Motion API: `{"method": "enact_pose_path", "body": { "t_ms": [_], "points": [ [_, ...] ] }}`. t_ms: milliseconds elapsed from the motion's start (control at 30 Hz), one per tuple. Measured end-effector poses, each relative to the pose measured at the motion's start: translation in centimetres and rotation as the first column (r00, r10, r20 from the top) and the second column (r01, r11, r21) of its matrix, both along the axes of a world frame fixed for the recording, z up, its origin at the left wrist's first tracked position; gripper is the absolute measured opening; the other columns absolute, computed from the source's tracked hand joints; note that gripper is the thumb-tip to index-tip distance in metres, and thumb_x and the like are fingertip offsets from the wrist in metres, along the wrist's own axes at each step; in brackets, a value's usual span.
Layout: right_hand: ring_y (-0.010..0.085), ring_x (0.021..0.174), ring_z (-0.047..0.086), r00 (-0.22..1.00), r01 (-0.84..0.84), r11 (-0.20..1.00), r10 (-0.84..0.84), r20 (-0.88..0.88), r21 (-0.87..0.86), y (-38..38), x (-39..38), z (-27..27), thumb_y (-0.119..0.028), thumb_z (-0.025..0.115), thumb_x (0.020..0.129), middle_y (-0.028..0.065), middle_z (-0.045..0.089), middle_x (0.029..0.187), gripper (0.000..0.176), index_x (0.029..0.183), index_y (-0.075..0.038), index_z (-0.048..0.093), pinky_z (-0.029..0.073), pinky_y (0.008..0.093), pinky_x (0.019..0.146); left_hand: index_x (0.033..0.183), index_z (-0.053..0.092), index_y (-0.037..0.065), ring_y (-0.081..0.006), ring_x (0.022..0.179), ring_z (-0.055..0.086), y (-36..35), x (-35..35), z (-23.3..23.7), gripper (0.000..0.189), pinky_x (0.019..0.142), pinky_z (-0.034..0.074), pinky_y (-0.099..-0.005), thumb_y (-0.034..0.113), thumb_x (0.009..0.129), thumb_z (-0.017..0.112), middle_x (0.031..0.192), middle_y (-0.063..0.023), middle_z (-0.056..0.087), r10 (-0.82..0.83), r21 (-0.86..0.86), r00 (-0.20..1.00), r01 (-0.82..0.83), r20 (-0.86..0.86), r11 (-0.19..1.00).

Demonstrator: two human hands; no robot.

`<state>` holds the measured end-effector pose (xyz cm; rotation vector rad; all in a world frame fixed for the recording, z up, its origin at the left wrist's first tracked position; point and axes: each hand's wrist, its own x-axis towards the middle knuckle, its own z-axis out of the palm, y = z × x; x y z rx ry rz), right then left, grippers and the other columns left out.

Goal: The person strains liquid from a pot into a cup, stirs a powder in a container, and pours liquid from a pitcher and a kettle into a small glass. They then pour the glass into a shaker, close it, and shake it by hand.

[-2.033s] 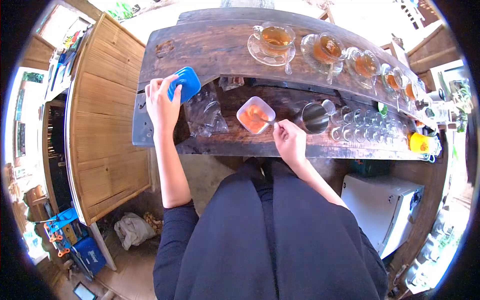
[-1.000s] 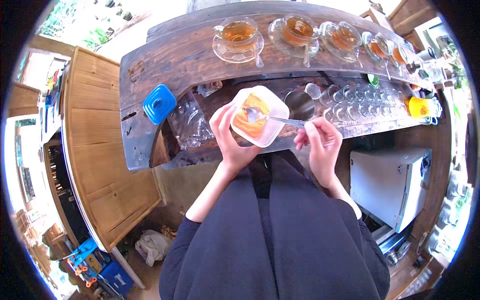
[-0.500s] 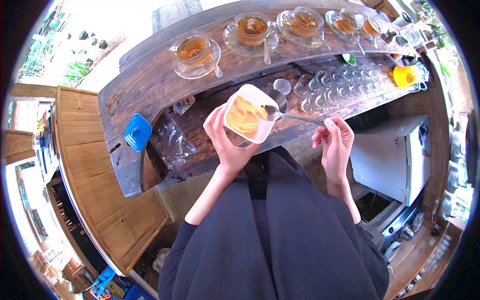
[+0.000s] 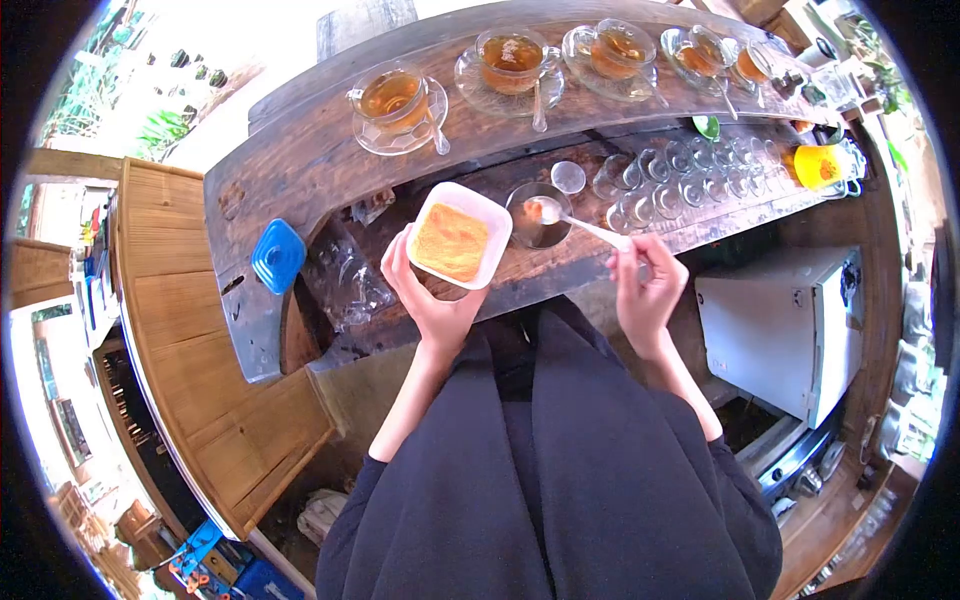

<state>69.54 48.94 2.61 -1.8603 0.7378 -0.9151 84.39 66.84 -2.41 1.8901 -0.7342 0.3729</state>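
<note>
My left hand (image 4: 437,312) is wrapped round a white square tub (image 4: 497,262), tilted so that the orange-yellow powder (image 4: 450,243) inside shows. My right hand (image 4: 648,285) pinches the handle of a metal spoon (image 4: 590,230). The spoon's bowl, with a little orange on it, is over a round metal cup (image 4: 533,215) on the lower counter. Whether any powder lies in the cup, I cannot make out. A blue lid (image 4: 277,257) rests on the counter to the left.
Several glass cups of tea (image 4: 393,97) stand on saucers along the raised bar (image 4: 300,150). Upturned glasses (image 4: 665,200) fill the lower counter, with a yellow container (image 4: 818,166) beyond. A clear plastic bag (image 4: 345,280) lies left; a white fridge (image 4: 760,320) stands below right.
The spoon has come out of the tub and moved over the metal cup. My left hand has drawn the tub a little left and down, uncovering the cup.
</note>
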Motion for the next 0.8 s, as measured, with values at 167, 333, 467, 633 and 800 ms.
{"method": "enact_pose_path", "body": {
  "t_ms": [167, 333, 467, 633, 800],
  "points": [
    [0.0230, 0.057, 0.056, 0.946, -0.296, 0.831, 0.185, -0.267, -0.471, -0.3, 1.4, -1.0, -0.002, 0.064, 0.079, 0.0071, 0.054, 0.065, 0.009, 0.076, -0.004, 0.056, 0.044, 0.0334, 0.055, 0.134, 0.039, 0.001, -0.0324, 0.121, 0.041, 1.0, -0.1, -1.8, 0.092, 0.104, 0.032, -0.0440, 0.010, 0.054, 0.083, 0.128, -0.0163, 0.043, 0.048, -0.005, 0.999, -0.048, -0.025, 0.999],
    [0.0255, 0.063, 0.057, 0.921, -0.353, 0.745, 0.171, -0.349, -0.567, -0.9, 1.5, 0.0, -0.002, 0.065, 0.076, 0.0069, 0.057, 0.071, 0.010, 0.077, -0.006, 0.056, 0.044, 0.0370, 0.059, 0.135, 0.038, 0.001, -0.0334, 0.121, 0.041, 1.5, -0.5, -2.1, 0.093, 0.104, 0.032, -0.0448, 0.009, 0.054, 0.083, 0.129, -0.0170, 0.043, 0.075, 0.029, 0.997, -0.074, -0.014, 0.997],
    [0.0269, 0.062, 0.056, 0.943, -0.308, 0.768, 0.165, -0.290, -0.561, -0.9, 0.8, 1.9, 0.001, 0.064, 0.075, 0.0089, 0.057, 0.069, 0.011, 0.074, -0.004, 0.055, 0.044, 0.0365, 0.058, 0.135, 0.038, 0.001, -0.0340, 0.121, 0.042, 1.5, -0.5, -2.0, 0.093, 0.104, 0.034, -0.0447, 0.008, 0.054, 0.084, 0.129, -0.0175, 0.043, 0.074, 0.076, 0.997, -0.077, 0.036, 0.994],
    [0.0146, 0.050, 0.051, 0.952, -0.290, 0.870, 0.304, -0.029, -0.398, 2.0, 1.7, 4.6, 0.005, 0.063, 0.075, 0.0036, 0.053, 0.062, 0.010, 0.074, -0.004, 0.057, 0.042, 0.0270, 0.049, 0.134, 0.039, 0.001, -0.0334, 0.120, 0.043, 1.3, -0.5, -2.0, 0.092, 0.103, 0.035, -0.0434, 0.011, 0.055, 0.086, 0.128, -0.0168, 0.042, 0.054, 0.059, 0.998, -0.055, 0.016, 0.997],
    [0.0184, 0.048, 0.053, 0.856, -0.499, 0.856, 0.461, -0.233, -0.137, 4.1, 4.3, 1.5, -0.015, 0.073, 0.079, 0.0042, 0.053, 0.058, 0.016, 0.074, -0.007, 0.060, 0.041, 0.0319, 0.047, 0.135, 0.035, 0.000, -0.0295, 0.121, 0.043, 1.0, -1.0, -2.2, 0.095, 0.105, 0.035, -0.0410, 0.012, 0.058, 0.088, 0.128, -0.0157, 0.042, 0.018, -0.047, 0.993, -0.024, -0.115, 0.999]
  ]
}}
